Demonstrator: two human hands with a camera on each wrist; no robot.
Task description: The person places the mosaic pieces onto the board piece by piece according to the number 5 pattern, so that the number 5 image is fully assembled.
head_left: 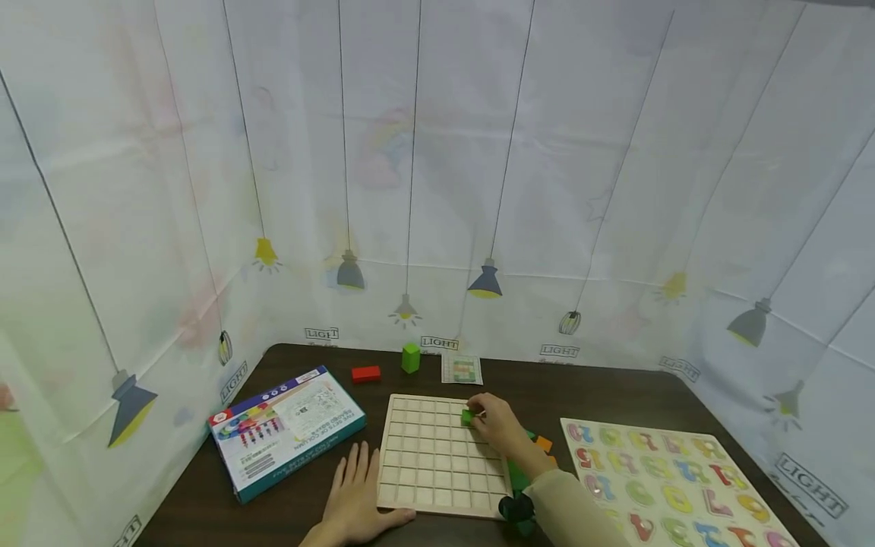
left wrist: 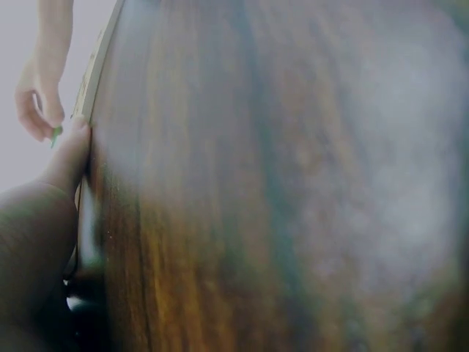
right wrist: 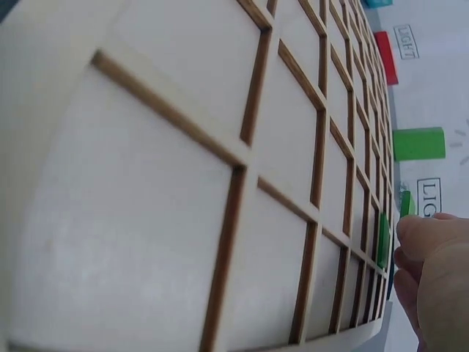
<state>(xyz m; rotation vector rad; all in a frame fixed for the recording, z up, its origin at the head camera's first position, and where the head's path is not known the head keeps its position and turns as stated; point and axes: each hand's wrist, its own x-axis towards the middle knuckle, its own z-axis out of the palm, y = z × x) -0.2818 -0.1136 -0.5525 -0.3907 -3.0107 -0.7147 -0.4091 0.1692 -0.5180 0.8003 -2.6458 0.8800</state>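
A square wooden grid board (head_left: 437, 456) lies on the dark table. Over its far right corner, my right hand (head_left: 495, 424) pinches a small green block (right wrist: 406, 204) between thumb and fingers. Just beside those fingertips, a second green block (right wrist: 383, 240) sits in a cell near the board's far edge. My left hand (head_left: 355, 497) rests flat on the table with fingers spread, its thumb at the board's near left corner. Loose green blocks (head_left: 517, 479) and orange blocks (head_left: 543, 444) lie right of the board, partly hidden by my right forearm.
Behind the board are a red block (head_left: 365, 374), an upright green block (head_left: 411, 358) and a small pattern card (head_left: 461, 370). A boxed set (head_left: 287, 429) lies to the left, and a letter puzzle board (head_left: 673, 482) to the right. A printed curtain (head_left: 437, 190) surrounds the table.
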